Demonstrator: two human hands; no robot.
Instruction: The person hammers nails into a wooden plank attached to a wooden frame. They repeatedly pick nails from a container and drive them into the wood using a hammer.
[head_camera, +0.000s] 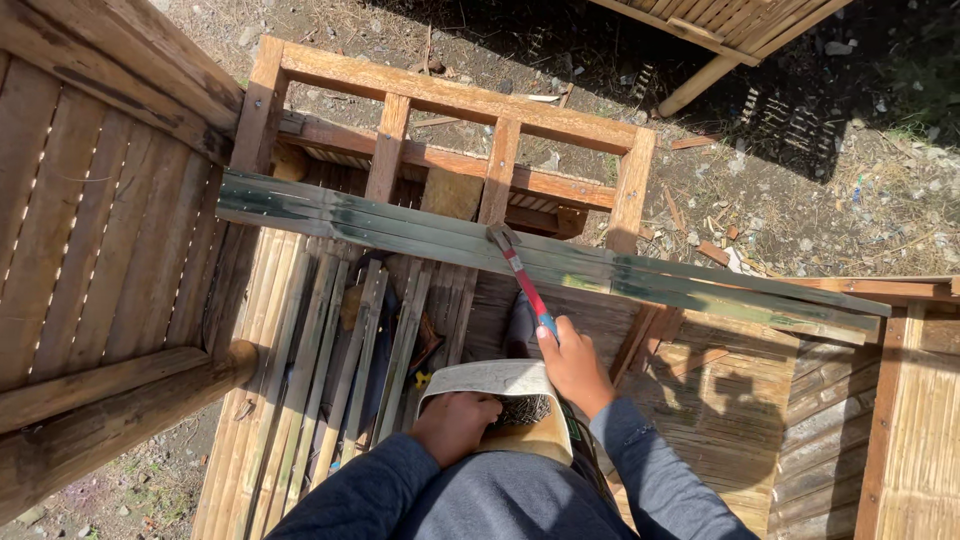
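Right hand: Now I see my right hand (573, 365) clenched around the blue grip of a hammer (522, 277), arm stretched forward.
Hammer: its red shaft runs up and left from my fist; the metal head rests on the green bamboo slats (400, 222).
Left hand: my left hand (452, 425) is pushed into an open box of nails (505, 410) held at my waist; I cannot tell whether the fingers are closed on any nails.
Slats: long green strips lie crosswise over the wooden frame (455, 100), running from upper left to lower right.
Below: a bamboo-slat floor (290, 380) shows under the slats, with gravel ground (800, 180) beyond the frame.
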